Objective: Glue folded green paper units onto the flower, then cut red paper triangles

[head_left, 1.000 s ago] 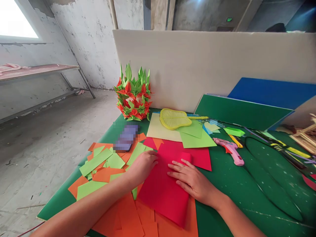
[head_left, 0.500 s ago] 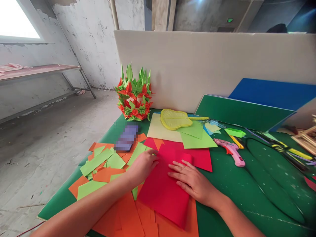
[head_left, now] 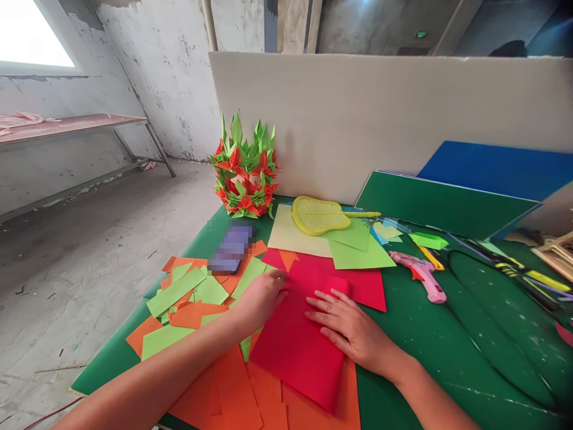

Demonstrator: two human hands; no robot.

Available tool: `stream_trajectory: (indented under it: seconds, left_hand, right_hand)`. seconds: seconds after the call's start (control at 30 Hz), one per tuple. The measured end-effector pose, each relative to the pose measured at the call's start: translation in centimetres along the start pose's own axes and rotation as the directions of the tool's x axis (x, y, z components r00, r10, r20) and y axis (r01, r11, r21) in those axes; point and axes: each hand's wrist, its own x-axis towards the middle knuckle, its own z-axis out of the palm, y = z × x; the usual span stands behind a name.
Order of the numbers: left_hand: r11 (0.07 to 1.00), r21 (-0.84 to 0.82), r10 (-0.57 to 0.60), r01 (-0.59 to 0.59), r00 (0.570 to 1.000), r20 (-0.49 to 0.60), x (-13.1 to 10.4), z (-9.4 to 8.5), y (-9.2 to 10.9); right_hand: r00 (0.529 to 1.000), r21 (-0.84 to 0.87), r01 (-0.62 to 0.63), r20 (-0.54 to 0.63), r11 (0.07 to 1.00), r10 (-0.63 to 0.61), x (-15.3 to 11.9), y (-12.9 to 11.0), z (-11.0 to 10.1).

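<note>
A sheet of red paper [head_left: 299, 352], folded over on its right side, lies at a slant in front of me. My left hand [head_left: 264, 298] is closed at its upper left edge, fingers curled and the thumb against the paper; part of its grip is hidden. Flat on the folded right part rests my right hand [head_left: 344, 325], with its fingers spread. Under the folded sheet are another red sheet [head_left: 367, 289] and large orange sheets [head_left: 237, 382]. Beside my left forearm, cut green [head_left: 176, 292] and orange pieces [head_left: 194, 313] are piled loosely.
A pink glue gun [head_left: 421, 275] with a black cord lies at right on the green table [head_left: 403, 394]. Behind are a yellow fan [head_left: 322, 216], light green sheets [head_left: 362, 254], a phone [head_left: 230, 248] and an orange-green folded-paper ornament [head_left: 245, 173]. Pliers [head_left: 537, 278] lie far right.
The whole view has shifted very slightly. Both hands and the red paper keep the same places relative to each other.
</note>
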Motion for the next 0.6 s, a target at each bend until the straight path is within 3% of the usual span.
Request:
stream_trajectory:
  seconds: [0.33,0.6]
  left_hand:
    - [0.997,0.022,0.068,-0.068,0.998,0.01,0.18,-0.21,0.14]
    - [0.979,0.158,0.118,-0.127,0.991,0.061,0.0,-0.36,0.79]
  right_hand:
    - [1.0,-0.011,0.012,0.003,1.0,-0.012,0.06,-0.03,-0.04]
    - [0.999,0.008,0.032,0.006,0.999,-0.032,0.08,0.0,-0.3]
